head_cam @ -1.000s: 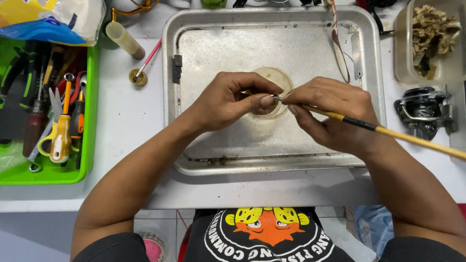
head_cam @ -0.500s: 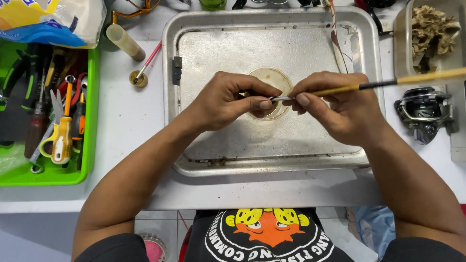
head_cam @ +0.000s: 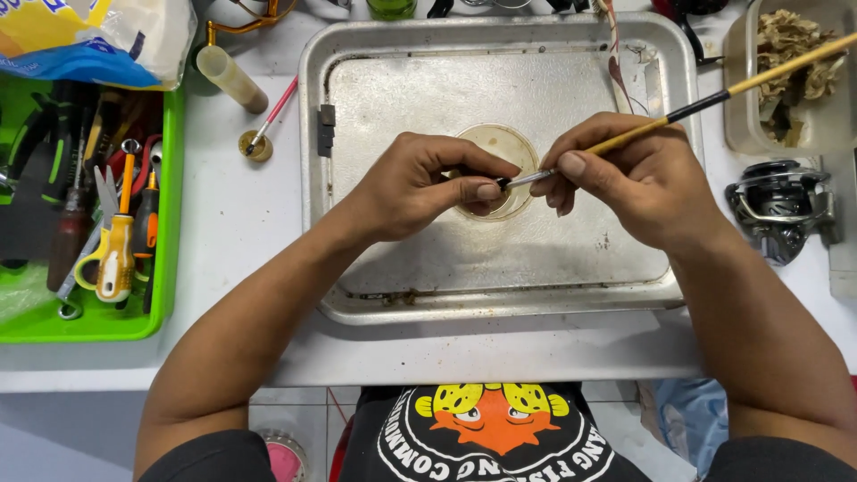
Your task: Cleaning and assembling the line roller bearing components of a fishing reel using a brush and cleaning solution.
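- Looking down from the head view, the left hand (head_cam: 420, 187) pinches a very small dark part (head_cam: 494, 198) between thumb and forefinger, just over a round shallow dish (head_cam: 509, 147) that stands in the middle of a metal tray (head_cam: 500, 299).
- The right hand (head_cam: 638, 183) holds a thin brush (head_cam: 678, 114) in a pen grip, fingers closed on the yellow handle near the metal ferrule; the brush tip touches the small part.
- The small part is mostly hidden by the fingers, so I cannot tell its shape. It seems light and stiff, and probably slippery if it is wet or oily; I think a firm pinch on its sides is the best hold.
- The brush looks light and thin, with a soft tip; holding it low near the ferrule gives good control.
- On the white bench (head_cam: 241, 205), left of the tray, a green bin (head_cam: 165, 268) holds scissors, pliers and screwdrivers.
- At the right edge lies a fishing reel (head_cam: 781, 210), and behind it a clear box (head_cam: 741, 98) with brown scraps.
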